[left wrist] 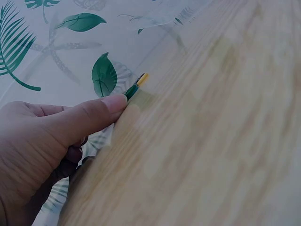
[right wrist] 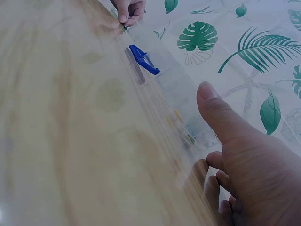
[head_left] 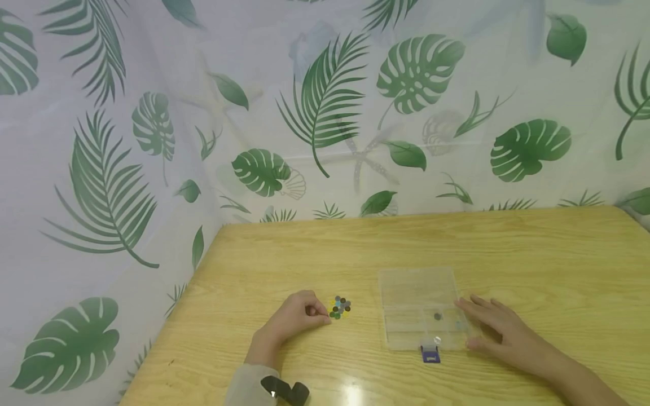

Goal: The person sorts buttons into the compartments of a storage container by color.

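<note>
A small pile of round coloured discs (head_left: 341, 309), green, yellow, blue, grey and dark, lies on the wooden table. At its left edge is my left hand (head_left: 291, 318), fingers curled and thumb and forefinger tips close together. In the left wrist view the thumb tip is right at a green disc (left wrist: 132, 92); I cannot tell whether one is pinched. To the right sits a clear plastic divided box (head_left: 403, 330) with a blue latch (head_left: 430, 354) at its front. My right hand (head_left: 500, 332) rests against the box's right side, fingers extended and thumb apart.
Inside the box a dark disc (head_left: 438, 317) and a clear disc (head_left: 438, 340) lie in separate compartments. The wooden table (head_left: 304, 254) reaches back to a leaf-patterned curtain (head_left: 335, 186), which also hangs along the left side. A black strap (head_left: 284, 389) circles the left wrist.
</note>
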A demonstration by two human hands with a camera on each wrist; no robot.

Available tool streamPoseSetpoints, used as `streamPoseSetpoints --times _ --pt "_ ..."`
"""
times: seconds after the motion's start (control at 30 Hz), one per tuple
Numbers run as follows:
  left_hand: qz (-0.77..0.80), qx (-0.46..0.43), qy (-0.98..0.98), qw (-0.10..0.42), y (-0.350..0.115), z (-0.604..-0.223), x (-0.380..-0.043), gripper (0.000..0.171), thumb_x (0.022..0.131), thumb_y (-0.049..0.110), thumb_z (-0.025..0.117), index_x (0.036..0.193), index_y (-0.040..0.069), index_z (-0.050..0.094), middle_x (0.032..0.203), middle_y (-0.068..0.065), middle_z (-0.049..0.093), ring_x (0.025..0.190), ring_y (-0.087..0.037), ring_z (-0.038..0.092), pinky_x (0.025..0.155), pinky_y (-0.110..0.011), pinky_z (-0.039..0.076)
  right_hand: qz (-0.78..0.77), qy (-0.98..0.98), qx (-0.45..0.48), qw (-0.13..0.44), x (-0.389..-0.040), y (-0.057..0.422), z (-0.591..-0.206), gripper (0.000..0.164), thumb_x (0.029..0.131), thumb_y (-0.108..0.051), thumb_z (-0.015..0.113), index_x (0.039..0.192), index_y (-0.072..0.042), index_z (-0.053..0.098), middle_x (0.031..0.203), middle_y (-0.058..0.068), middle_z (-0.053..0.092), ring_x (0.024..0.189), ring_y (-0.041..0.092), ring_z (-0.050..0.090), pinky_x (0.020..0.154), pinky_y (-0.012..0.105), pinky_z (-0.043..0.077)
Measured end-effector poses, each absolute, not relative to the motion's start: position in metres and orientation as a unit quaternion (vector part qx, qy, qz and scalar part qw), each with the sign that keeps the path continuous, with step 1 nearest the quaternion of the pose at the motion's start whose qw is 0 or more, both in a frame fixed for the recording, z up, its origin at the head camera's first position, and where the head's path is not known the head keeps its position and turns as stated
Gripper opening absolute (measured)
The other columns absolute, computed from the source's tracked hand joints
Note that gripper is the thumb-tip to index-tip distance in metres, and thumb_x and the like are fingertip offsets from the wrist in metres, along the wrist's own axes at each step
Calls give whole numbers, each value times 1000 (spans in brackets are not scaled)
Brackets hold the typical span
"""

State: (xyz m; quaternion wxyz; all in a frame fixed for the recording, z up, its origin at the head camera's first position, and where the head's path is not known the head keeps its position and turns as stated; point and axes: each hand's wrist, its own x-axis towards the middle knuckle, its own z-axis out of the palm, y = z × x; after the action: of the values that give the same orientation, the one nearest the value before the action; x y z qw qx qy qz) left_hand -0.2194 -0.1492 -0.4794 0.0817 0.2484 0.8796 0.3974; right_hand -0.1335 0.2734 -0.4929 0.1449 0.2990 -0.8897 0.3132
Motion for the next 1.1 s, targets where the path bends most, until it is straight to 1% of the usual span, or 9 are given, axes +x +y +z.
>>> streamPoseSetpoints --times 0.2,0.4,0.6,0.67,0.73,0.87,0.9,0.93,1.1 --pt "387 251 885 64 -150 -481 -220 10 80 31 76 82 23 70 77 9 55 70 -9 46 62 -21 41 320 -886 306 142 -136 274 -493 72 78 -16 75 142 -10 43 135 21 50 136 -10 13 107 8 -1" --pt "386 252 886 55 -149 -474 -217 12 81 32 74 84 23 68 78 9 55 72 -8 47 64 -22 43 314 -885 310 149 -136 274 -494 72 77 -16 76 140 -9 44 134 21 50 136 -10 14 108 9 0" --pt "381 267 884 32 -146 -464 -217 8 83 26 73 84 19 69 77 9 53 72 -8 48 66 -22 45 311 -889 302 147 -137 275 -491 72 77 -18 76 141 -11 44 133 23 51 136 -10 14 108 10 -1" --pt "375 267 888 21 -145 -461 -217 6 84 25 73 83 19 69 76 10 53 72 -8 48 66 -22 45 314 -893 293 137 -136 275 -490 72 78 -19 75 142 -12 43 133 25 49 137 -5 15 111 15 -1" --pt "368 265 891 11 -145 -457 -216 6 84 24 73 82 20 69 75 10 53 72 -8 48 66 -22 45 313 -894 292 135 -136 274 -489 71 78 -19 75 142 -12 43 133 26 50 137 -5 15 111 16 -1" --pt "354 283 891 -9 -141 -454 -215 7 84 26 72 82 20 69 73 11 50 71 -7 44 64 -22 43 318 -895 289 123 -135 275 -489 71 80 -18 73 143 -13 41 135 25 48 137 -6 13 111 15 -2" --pt "352 291 890 -14 -140 -453 -215 7 84 26 73 82 20 69 73 12 50 70 -7 44 64 -22 42 314 -894 294 128 -135 275 -489 71 79 -18 74 143 -13 42 133 25 50 135 -11 12 108 11 -3" --pt "349 300 888 -19 -138 -452 -214 7 83 26 73 83 20 69 72 11 49 70 -7 43 64 -21 41 316 -893 295 125 -135 275 -489 71 79 -18 73 143 -13 41 134 25 49 136 -10 12 108 10 -3" --pt "345 340 873 -48 -128 -448 -212 10 80 21 76 85 16 70 73 11 50 71 -6 41 63 -20 39 320 -890 300 125 -137 274 -490 71 79 -17 73 143 -12 41 134 27 48 135 -10 12 108 10 -3"
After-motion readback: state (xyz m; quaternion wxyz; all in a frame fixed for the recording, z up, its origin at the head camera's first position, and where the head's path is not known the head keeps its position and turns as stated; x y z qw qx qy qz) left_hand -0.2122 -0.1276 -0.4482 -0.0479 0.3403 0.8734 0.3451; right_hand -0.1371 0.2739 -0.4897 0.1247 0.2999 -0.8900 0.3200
